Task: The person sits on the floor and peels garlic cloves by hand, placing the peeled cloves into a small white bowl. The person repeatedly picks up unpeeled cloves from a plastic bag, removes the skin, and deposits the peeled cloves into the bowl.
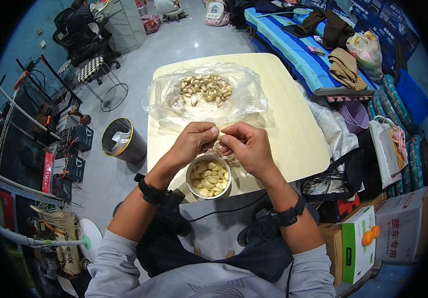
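My left hand [200, 137] and my right hand [244, 143] meet over the wooden table [292, 130], fingertips pinching one pale garlic clove [220, 136] between them. Just below sits a white bowl [189, 182] of peeled garlic cloves [209, 178]. Papery garlic skins [232, 160] lie beside the bowl, partly hidden under my right hand. Beyond my hands, a clear plastic bag [249, 93] is spread on the table with many unpeeled cloves [206, 89] in it.
A trash bin [135, 147] with a yellow rim stands on the floor left of the table. At the right are a bed with a blue striped cover [285, 44] and cardboard boxes [400, 227]. A checkered stool [91, 69] stands at the upper left. A black cable [225, 211] runs below the table edge.
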Tool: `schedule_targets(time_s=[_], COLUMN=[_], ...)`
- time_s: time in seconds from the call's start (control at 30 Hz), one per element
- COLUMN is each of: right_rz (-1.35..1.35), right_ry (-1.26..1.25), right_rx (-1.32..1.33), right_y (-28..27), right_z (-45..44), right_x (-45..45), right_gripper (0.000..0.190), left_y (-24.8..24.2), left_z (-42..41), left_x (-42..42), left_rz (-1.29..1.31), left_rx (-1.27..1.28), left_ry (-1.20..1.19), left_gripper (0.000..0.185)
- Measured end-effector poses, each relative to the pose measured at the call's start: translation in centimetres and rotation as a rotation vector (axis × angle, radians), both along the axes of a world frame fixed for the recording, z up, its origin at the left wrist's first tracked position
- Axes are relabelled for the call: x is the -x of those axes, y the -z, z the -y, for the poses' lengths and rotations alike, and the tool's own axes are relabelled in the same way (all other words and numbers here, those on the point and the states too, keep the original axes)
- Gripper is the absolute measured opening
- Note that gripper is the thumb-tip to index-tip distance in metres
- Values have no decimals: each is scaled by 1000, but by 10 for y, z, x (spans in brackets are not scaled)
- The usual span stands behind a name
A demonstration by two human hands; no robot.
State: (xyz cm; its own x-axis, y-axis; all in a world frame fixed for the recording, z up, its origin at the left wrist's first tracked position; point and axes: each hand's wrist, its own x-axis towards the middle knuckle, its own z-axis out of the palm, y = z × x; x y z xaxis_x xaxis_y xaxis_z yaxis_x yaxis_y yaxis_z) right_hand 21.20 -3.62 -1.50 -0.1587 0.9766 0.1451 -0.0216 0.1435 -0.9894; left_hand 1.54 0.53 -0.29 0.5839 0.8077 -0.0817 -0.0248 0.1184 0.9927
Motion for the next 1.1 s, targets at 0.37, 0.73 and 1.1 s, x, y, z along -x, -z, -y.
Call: schedule_targets(time_s=[0.37, 0.73, 1.1], right_rz=[128, -12, 255], right_ry=[110, 101, 220], right_rx=[-60, 83, -24], right_y=[5, 0, 1], right_z=[-7, -10, -8], right_x=[-1, -15, -17], right_gripper=[13, 17, 15], left_y=[4, 2, 10], left_z=[-6, -3, -9], left_x=[-6, -9, -3], left_rz=[42, -29, -332], left_rx=[124, -156, -724], left_ry=[-121, -185, -293], left_gripper=[34, 19, 10])
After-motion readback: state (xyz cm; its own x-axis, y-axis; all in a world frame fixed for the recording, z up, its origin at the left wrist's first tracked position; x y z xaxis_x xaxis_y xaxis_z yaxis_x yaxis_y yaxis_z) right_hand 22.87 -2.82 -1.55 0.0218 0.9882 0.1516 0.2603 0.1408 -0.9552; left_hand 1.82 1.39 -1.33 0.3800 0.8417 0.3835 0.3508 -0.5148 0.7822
